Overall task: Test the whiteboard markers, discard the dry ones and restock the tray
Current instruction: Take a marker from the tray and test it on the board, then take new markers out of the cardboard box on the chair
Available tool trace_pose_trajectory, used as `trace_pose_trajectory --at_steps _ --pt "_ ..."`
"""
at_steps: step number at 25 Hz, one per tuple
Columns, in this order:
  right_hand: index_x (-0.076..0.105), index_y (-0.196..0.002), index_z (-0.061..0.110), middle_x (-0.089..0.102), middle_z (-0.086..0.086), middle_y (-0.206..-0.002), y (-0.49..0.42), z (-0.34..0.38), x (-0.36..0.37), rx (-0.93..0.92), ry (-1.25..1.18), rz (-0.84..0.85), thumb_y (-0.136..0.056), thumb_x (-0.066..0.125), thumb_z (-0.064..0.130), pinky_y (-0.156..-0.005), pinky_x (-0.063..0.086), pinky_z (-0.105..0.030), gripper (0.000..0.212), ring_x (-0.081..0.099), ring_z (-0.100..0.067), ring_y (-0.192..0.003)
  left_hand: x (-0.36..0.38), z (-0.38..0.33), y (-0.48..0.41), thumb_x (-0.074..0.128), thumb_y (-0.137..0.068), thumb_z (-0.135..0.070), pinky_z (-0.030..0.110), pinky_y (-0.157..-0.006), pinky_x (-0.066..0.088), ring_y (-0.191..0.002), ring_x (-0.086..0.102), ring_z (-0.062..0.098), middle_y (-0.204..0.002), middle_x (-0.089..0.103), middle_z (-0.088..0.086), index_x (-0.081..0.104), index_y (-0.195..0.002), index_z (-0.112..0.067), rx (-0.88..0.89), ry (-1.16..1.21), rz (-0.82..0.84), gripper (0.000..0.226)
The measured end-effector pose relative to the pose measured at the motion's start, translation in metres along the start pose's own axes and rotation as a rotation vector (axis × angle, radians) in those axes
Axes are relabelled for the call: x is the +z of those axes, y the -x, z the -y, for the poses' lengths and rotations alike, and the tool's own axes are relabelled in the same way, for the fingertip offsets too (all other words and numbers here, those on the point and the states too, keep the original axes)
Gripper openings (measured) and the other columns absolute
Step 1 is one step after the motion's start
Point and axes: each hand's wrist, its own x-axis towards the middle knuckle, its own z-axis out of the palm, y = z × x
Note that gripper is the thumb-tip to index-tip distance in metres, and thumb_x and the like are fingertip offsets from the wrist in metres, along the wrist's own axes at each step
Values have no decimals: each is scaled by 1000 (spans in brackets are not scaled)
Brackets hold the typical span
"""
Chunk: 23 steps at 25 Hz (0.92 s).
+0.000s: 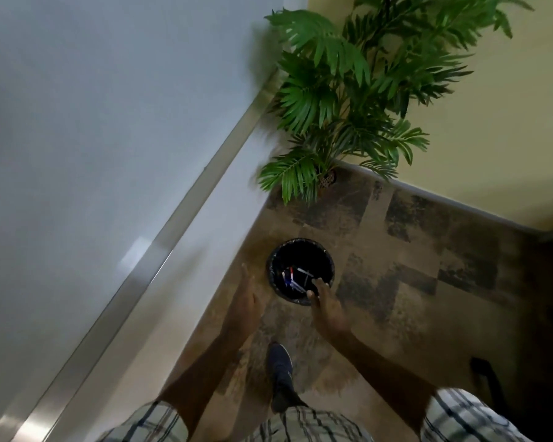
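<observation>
Past a dark blue sneaker (280, 368), the person's left hand (247, 303) and right hand (329, 306) reach forward, fingers loosely spread and holding nothing. The right one hovers over the near rim of the round black waste bin (301, 241), where several thin whiteboard markers (292, 280) lie (the dry ones, presumably). Discarding looks done, so the next care is restocking the long silver metal tray (189, 202) along the pale grey whiteboard (77, 122) with working markers only.

Green leafy plant (348, 84) in corner; patchy brown carpet (428, 314); yellow wall (508, 138); dark shoe (280, 365).
</observation>
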Motion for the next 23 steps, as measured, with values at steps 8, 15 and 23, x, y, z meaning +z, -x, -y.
trace_pose_trajectory --at_steps 8,15,23 --pt "15 -161 17 13 -2 -169 38 30 43 -336 318 92 -81 -21 79 -124 6 -32 108 10 -19 -156 3 66 68 45 -98 8 47 -115 39 -137 49 38 -155 43 19 41 -152 -12 -38 -76 -49 58" --pt "17 -161 15 11 -1 -168 97 64 88 -554 470 147 -90 -10 71 -127 9 -38 94 7 -19 -156 -17 93 157 22 -106 -48 36 -128 9 -157 10 19 -168 18 4 25 -159 -16 -101 -78 -164 62" --pt "15 -160 15 12 -3 -168 211 104 166 -811 558 281 -89 -14 70 -120 -3 -30 95 9 -21 -156 -31 168 318 17 -108 -46 38 -129 7 -157 7 22 -168 18 4 26 -159 -14 -189 -172 -452 60"
